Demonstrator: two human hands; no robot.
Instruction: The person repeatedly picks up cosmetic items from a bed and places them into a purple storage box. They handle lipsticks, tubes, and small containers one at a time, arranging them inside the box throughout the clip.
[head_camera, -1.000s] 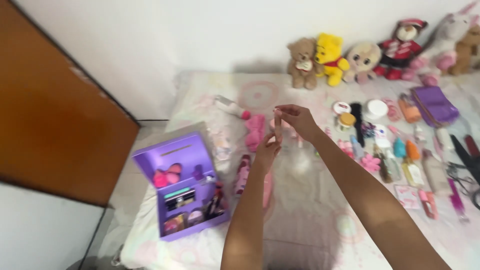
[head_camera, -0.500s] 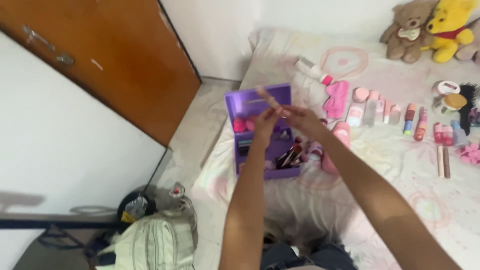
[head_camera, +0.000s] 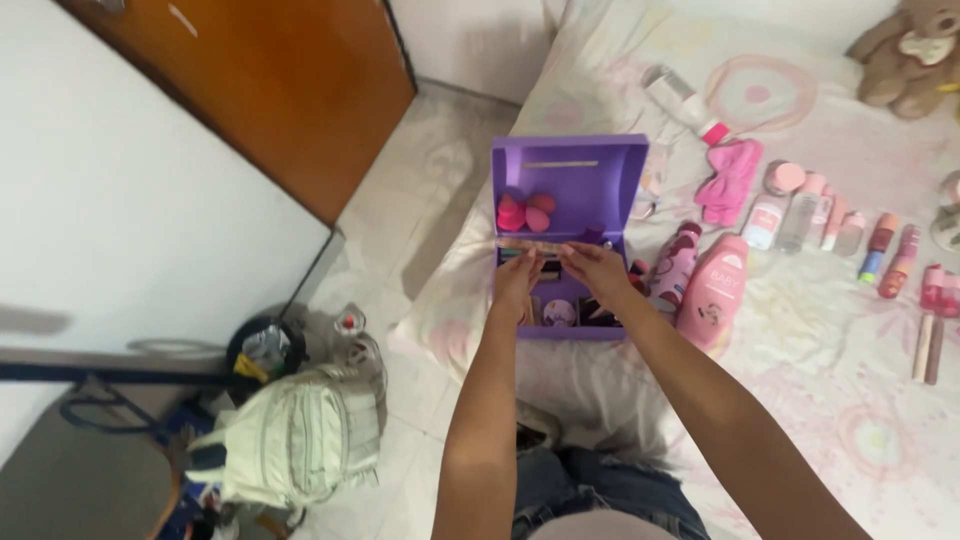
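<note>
An open purple box (head_camera: 570, 165) sits at the bed's left edge, with pink sponges (head_camera: 525, 212) in its raised lid and small cosmetics in its base. My left hand (head_camera: 520, 278) and my right hand (head_camera: 592, 268) are both over the box. Between them they hold a slim pale pink tube (head_camera: 535, 243), lying level across the middle of the box. Each hand pinches one end of it.
A large pink bottle (head_camera: 714, 292) and a darker pink bottle (head_camera: 674, 266) lie right of the box. A row of small cosmetics (head_camera: 820, 215), a pink bow (head_camera: 732, 180) and a teddy bear (head_camera: 915, 52) lie on the bed. A pale backpack (head_camera: 300, 435) sits on the floor, left.
The view swung left and down. My hands carried the tube from over the bed's middle to the purple box and lowered it level over the box.
</note>
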